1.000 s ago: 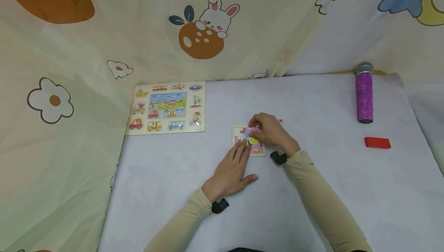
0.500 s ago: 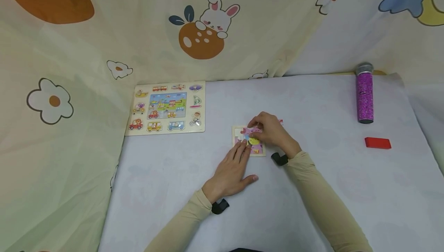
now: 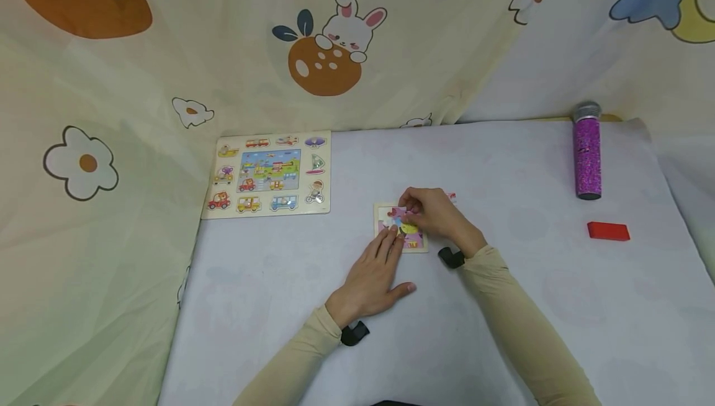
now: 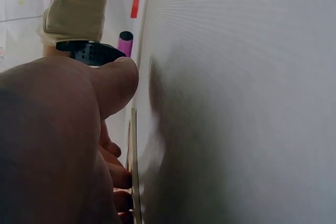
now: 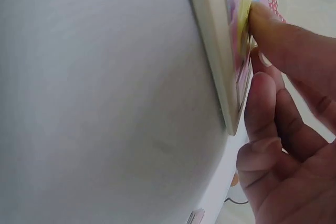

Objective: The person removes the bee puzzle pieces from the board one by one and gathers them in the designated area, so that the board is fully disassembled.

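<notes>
A small square jigsaw puzzle (image 3: 423, 249) in a pale wooden frame lies in front of me, showing pink, yellow and blue picture parts. My left hand (image 3: 368, 275) rests flat, straight fingertips on its lower left part, thumb spread out on the table. Over the upper right part is my right hand (image 3: 436, 210), pinching a pink puzzle piece (image 3: 403, 212) between thumb and forefinger. In the right wrist view the thumb (image 5: 273, 32) is against the picture surface, other fingers bent beside the frame edge (image 5: 223, 77). The hand covers much of that corner.
Beyond the right hand a small red and white piece (image 3: 452, 197) peeks out. A larger wooden vehicle puzzle board (image 3: 212, 212) lies at the back left. To the right are a glittery purple cylinder (image 3: 588, 154) with a grey top and a red block (image 3: 608, 231).
My right hand has dipped slightly toward me over the puzzle, its knuckles lower, with the pink piece at its fingertips. The left hand stays in place.
</notes>
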`<state>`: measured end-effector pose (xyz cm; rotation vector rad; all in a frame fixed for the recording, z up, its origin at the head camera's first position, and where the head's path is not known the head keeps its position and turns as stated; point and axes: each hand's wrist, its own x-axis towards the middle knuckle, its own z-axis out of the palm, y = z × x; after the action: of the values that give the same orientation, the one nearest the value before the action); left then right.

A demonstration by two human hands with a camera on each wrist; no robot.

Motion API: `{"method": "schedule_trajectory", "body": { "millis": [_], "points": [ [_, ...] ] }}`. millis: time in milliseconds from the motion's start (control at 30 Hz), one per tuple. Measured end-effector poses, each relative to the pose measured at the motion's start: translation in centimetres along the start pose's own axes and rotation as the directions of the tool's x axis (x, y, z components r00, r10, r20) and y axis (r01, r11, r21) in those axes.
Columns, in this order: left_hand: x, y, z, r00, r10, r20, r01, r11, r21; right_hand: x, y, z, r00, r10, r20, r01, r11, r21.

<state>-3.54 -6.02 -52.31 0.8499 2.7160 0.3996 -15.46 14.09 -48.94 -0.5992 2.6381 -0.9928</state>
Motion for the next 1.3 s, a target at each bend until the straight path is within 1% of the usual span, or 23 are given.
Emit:
{"method": "schedule_trajectory", "body": {
  "millis": [133,400,500,600,733,867,967,1133,1300],
  "points": [
    [0.0,0.1,0.0,1.0,-0.001,-0.001,0.001,1.0,0.001,-0.2,0.2,0.0,1.0,-0.024,0.006,0.025,1.0,-0.019],
    [0.1,0.1,0.0,1.0,0.005,0.0,-0.005,1.0,0.004,-0.6,0.5,-0.2,0.999,-0.044,0.008,0.044,0.998,-0.039],
    [0.1,0.2,0.0,1.0,0.006,0.002,-0.006,1.0,0.009,-0.8,0.7,-0.4,0.999,-0.047,0.002,0.047,0.999,-0.026],
    [0.1,0.3,0.1,1.0,0.007,-0.001,-0.007,1.0,0.015,-1.3,1.3,-1.0,0.999,-0.031,-0.019,0.031,0.999,0.015],
    [0.1,0.3,0.2,1.0,0.011,-0.007,-0.011,1.0,0.019,-2.0,2.9,-2.3,0.996,-0.011,-0.087,0.015,0.999,0.051],
    [0.2,0.3,0.2,1.0,0.012,-0.01,-0.012,1.0,0.016,-3.2,5.0,-4.0,0.984,-0.007,-0.18,0.014,0.999,0.037],
    [0.1,0.3,0.2,1.0,0.011,-0.011,-0.011,1.0,0.01,-4.1,6.6,-5.5,0.974,0.002,-0.228,0.005,0.999,0.032],
    [0.0,0.3,0.2,1.0,0.004,-0.011,-0.004,1.0,0.0,-5.6,8.6,-7.4,0.966,0.048,-0.255,-0.041,0.999,0.033],
    [0.0,0.3,0.2,1.0,0.005,-0.02,-0.005,1.0,0.005,-6.8,9.9,-8.3,0.961,0.141,-0.237,-0.139,0.99,0.025]
  ]
}}
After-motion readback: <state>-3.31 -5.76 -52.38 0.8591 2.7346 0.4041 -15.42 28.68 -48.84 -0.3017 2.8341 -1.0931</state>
